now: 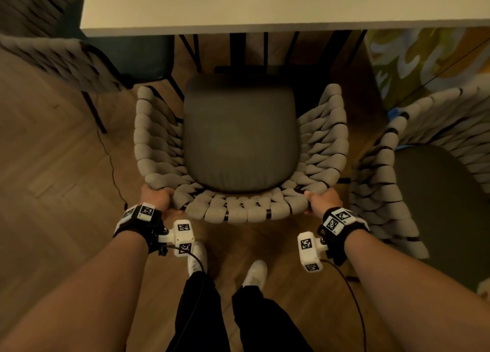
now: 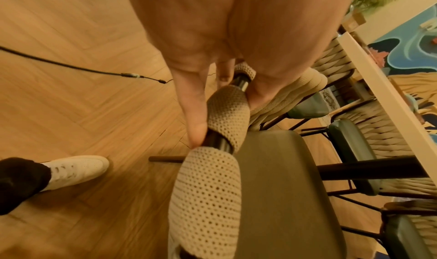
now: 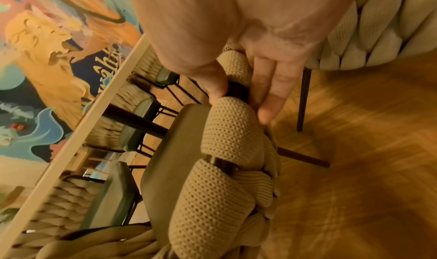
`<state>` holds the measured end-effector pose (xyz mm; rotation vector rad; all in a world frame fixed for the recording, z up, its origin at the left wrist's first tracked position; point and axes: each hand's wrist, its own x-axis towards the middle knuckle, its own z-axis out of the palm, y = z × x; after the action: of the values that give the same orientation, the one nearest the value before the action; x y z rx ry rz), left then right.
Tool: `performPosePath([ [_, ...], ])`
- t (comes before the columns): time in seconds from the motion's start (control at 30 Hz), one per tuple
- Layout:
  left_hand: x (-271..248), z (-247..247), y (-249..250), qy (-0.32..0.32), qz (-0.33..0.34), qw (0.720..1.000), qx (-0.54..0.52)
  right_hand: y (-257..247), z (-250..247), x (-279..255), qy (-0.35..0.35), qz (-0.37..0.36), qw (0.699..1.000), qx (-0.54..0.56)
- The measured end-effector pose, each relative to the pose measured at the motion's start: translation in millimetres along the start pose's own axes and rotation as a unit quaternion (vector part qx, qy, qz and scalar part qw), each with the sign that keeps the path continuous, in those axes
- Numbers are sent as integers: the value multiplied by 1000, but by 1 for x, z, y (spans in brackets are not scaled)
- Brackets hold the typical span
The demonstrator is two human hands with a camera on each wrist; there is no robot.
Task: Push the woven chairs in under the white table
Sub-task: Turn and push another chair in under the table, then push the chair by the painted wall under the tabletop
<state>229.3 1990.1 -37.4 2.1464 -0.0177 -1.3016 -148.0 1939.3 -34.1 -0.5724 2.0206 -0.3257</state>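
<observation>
Hands, left [image 1: 156, 199] and right [image 1: 324, 200], clamp woven chair [image 1: 238, 211] backrest; wrist views show curled fingers [image 2: 194, 113].

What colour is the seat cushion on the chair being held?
Dark grey seat cushion, plain, no pattern. The head view shows it best, framed by the beige woven backrest.

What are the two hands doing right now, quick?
Left hand: gripping the woven chair's back rail.
Right hand: gripping the same rail on the other side.

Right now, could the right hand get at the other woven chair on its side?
Probably yes: the second chair stands just beside the right hand with nothing between, but that hand grips the middle chair.
</observation>
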Motion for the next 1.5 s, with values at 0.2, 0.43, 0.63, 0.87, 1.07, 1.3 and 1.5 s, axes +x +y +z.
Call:
performPosePath([
  [0.2, -11, -2, -1, -10, 5, 999, 35, 10, -16, -2, -48, -53, 997, 7],
  [0.43, -43, -22, 20, 29, 186, 805, 562, 26, -42, -44, -54, -73, 982, -165],
  [0.63, -90, 44, 32, -166, 292, 680, 652, 64, -92, -90, -109, -51, 961, -249],
  [0.87, -166, 191, 45, -280, 390, 490, 728, 101, -168, -81, -73, -15, 975, -209],
  [1.07, -221, 341, 47, -288, 475, 382, 739, 89, -224, -10, 46, -84, 967, -238],
  [1.3, -244, 489, 43, -206, 564, 153, 785, 94, -250, 76, -88, -126, 925, -347],
  [1.5, -248, 531, 38, -147, 492, 47, 857, 118, -244, 96, -102, -185, 904, -370],
])
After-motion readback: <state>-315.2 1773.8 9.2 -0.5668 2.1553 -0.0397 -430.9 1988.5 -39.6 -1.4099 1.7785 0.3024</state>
